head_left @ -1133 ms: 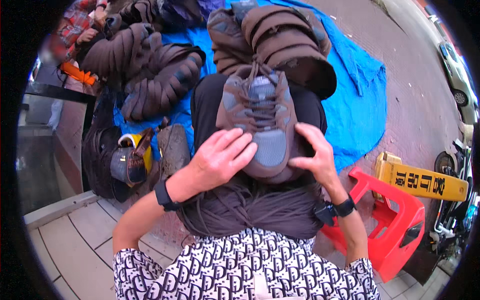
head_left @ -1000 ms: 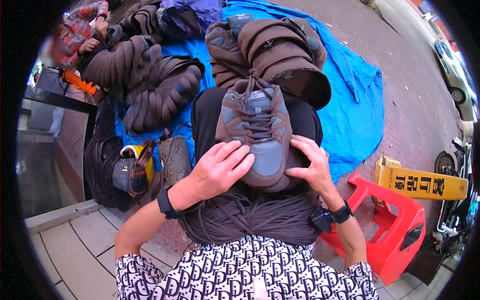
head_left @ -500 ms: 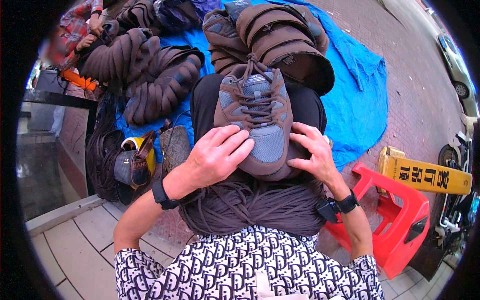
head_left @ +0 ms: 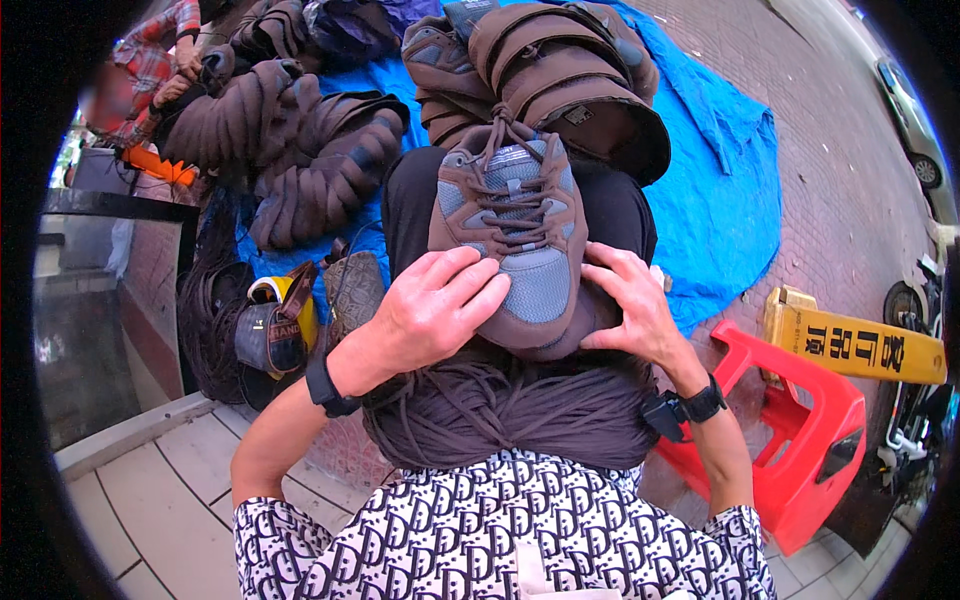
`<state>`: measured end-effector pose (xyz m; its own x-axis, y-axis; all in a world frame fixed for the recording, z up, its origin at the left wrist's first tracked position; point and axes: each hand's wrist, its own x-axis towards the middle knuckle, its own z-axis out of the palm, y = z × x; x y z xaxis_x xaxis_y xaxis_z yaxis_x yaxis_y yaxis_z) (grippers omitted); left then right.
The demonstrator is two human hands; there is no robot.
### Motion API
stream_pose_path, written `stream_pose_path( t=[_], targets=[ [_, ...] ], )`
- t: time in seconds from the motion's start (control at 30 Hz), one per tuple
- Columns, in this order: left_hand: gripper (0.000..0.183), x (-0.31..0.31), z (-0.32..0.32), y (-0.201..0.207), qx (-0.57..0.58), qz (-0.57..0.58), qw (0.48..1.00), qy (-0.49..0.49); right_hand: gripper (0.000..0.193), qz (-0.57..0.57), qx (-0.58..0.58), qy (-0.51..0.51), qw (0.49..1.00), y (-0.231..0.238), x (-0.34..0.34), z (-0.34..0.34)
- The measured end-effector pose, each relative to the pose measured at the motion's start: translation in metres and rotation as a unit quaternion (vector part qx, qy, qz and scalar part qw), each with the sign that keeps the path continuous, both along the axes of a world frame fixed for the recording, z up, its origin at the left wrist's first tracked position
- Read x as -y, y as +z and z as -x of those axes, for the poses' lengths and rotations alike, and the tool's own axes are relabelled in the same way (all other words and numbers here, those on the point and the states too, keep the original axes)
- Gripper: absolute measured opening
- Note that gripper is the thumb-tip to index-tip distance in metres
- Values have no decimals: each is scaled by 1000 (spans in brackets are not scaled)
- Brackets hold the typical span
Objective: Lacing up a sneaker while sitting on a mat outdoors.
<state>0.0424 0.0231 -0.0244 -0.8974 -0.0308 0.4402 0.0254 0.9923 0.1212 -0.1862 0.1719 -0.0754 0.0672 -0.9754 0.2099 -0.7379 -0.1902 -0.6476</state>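
A brown and grey-blue shoe upper (head_left: 536, 285) lies across my dark-trousered knees, toe toward me. Brown laces (head_left: 520, 215) are threaded up its front and gathered in a knot or loop at the top. My left hand (head_left: 430, 305) holds the toe's left side, its fingertips bent onto the surface. On the other side, my right hand (head_left: 632, 305) grips the edge, fingers above and thumb lower, near the toe. Part of another brown piece shows beneath the upper. A thick bundle of loose brown laces (head_left: 510, 415) rests in my lap.
Stacked brown uppers (head_left: 560, 80) lie ahead on a blue tarp (head_left: 725, 170), with more piles (head_left: 330, 170) to the left. Another person's hands (head_left: 180, 75) work at far left. A red plastic stool (head_left: 790, 430) and a yellow sign (head_left: 860, 345) stand at right.
The view has shifted slightly. Both hands keep nearly the same place on the shoe upper, and the laces look the same.
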Motion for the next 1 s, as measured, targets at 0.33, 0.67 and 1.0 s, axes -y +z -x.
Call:
stream_pose_path(
  t=[0.33,0.67,1.0],
  targets=[
    [38,4,6,2,-4,18,1000,-7,82,-8,-53,-11,999,2,-3,-8],
    [31,50,44,44,-120,45,991,41,78,20,-115,17,993,5,-6,-18],
    [19,120,121,54,-146,8,969,200,61,105,-170,-5,980,15,19,-34]
  ],
)
